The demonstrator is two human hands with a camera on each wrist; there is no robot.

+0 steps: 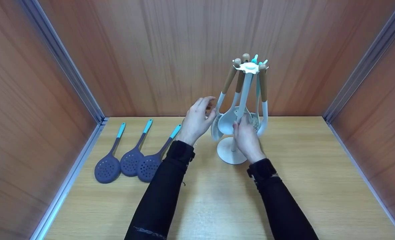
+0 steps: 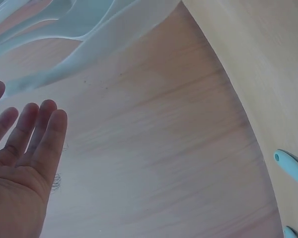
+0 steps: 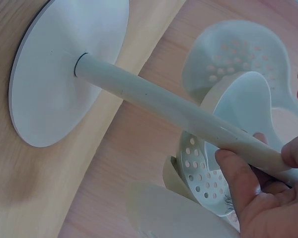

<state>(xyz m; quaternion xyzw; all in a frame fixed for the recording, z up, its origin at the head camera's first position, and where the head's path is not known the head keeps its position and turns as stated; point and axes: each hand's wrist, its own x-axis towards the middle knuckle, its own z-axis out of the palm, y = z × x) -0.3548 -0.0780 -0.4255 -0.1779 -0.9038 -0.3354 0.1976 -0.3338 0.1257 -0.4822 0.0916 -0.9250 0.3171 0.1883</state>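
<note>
A white utensil stand (image 1: 232, 151) with a round base and a single pole is on the table. My right hand (image 1: 247, 138) grips its pole below the hanging utensils, thumb and fingers around it in the right wrist view. From the top ring hang a white ladle (image 1: 227, 123), a slotted turner (image 3: 236, 54) and other pale utensils, some with wooden handles (image 1: 230, 79). My left hand (image 1: 199, 116) is raised just left of the hanging utensils, fingers extended and holding nothing. In the left wrist view its fingertips (image 2: 48, 105) are close under a pale utensil.
Three dark skimmers with turquoise handles lie on the left of the table: one at the far left (image 1: 107, 169), one in the middle (image 1: 130, 161), and one (image 1: 148, 166) overlapping it. Wooden panels (image 1: 170, 60) with metal corner strips enclose the back and sides.
</note>
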